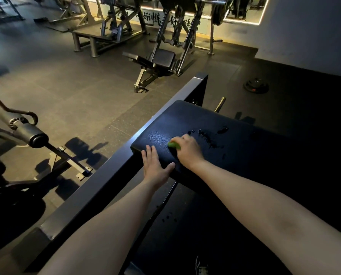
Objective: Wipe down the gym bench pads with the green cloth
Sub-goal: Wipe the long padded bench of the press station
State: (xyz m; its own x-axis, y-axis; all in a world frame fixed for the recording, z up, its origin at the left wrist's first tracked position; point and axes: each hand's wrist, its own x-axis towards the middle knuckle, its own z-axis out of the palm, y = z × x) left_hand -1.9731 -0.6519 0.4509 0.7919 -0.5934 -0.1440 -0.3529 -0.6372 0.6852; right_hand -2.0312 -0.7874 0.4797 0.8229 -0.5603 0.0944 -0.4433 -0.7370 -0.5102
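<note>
A black padded bench pad point(215, 124) fills the middle right, with wet droplets and streaks on its surface. My right hand point(187, 149) grips a bunched green cloth point(173, 144) and holds it against the pad; only a small edge of cloth shows beyond the knuckles. My left hand point(155, 165) rests flat on the pad's near left corner, fingers straight and thumb spread along the edge. A second dark pad point(195, 225) lies lower, below my arms, with a few droplets.
A dark steel frame beam point(126, 167) runs diagonally along the pad's left side. A machine with roller pads point(32, 135) stands at left. Another bench point(157, 60) and racks stand farther back. A weight plate point(256, 85) lies on the floor at right.
</note>
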